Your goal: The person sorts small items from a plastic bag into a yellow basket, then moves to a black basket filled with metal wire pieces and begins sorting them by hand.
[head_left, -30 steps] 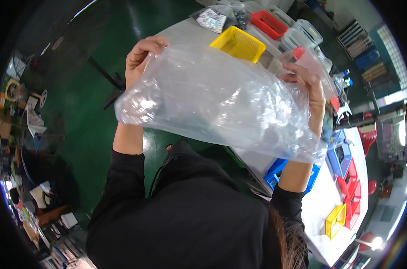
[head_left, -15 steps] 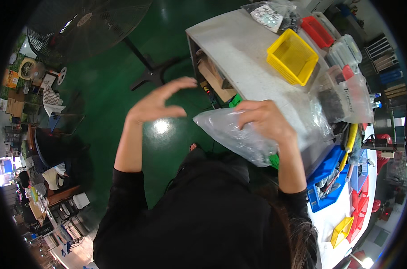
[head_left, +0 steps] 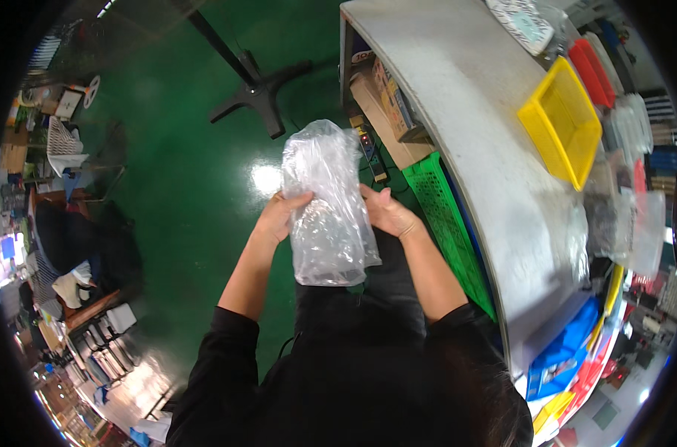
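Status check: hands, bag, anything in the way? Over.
Left hand holding clear plastic bag; right hand at its right edge, grip unclear. Bag creased. Nothing visibly blocking; green crate off to the right.

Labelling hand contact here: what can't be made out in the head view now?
All in the head view:
Left hand: fingers mostly hidden behind the crinkled, clear plastic bag.
Right hand: some fingertips lost at the bag's edge; grip unclear.
Bag's inside: glare and creases hide any contents.
Green perforated plastic crate: far side hidden under pale grey tabletop.
Black splayed-legged stand: top cut off at upper edge.
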The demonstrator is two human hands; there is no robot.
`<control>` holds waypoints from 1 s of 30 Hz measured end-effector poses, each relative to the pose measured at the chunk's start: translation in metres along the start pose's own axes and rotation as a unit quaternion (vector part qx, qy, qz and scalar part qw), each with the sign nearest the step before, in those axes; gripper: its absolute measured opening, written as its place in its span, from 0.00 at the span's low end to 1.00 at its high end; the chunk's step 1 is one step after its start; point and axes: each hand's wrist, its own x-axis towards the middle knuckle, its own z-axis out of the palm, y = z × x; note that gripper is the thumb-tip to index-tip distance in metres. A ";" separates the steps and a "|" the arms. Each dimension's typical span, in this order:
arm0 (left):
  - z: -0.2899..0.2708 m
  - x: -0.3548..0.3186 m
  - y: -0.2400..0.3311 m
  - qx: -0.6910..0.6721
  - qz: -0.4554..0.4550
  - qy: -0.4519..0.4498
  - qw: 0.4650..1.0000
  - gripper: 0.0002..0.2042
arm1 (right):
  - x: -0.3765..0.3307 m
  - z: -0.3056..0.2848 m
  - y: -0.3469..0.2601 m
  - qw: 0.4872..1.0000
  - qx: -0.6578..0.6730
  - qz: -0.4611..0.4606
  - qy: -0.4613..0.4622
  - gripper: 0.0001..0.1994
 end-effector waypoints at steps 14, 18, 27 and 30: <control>-0.055 0.290 -0.065 -0.033 0.194 0.011 0.980 0.17 | 0.157 -0.213 0.032 0.957 -0.198 -0.090 0.191 0.23; -0.061 0.304 -0.079 -0.033 0.197 -0.097 0.975 0.27 | 0.157 -0.226 0.026 0.909 -0.252 -0.197 0.268 0.22; -0.066 0.290 -0.135 -0.121 0.234 -0.144 0.954 0.45 | 0.165 -0.227 0.029 0.835 -0.183 -0.379 0.354 0.17; -0.059 0.301 -0.148 -0.218 0.222 -0.128 0.942 0.42 | 0.177 -0.205 0.041 0.822 -0.149 -0.403 0.373 0.17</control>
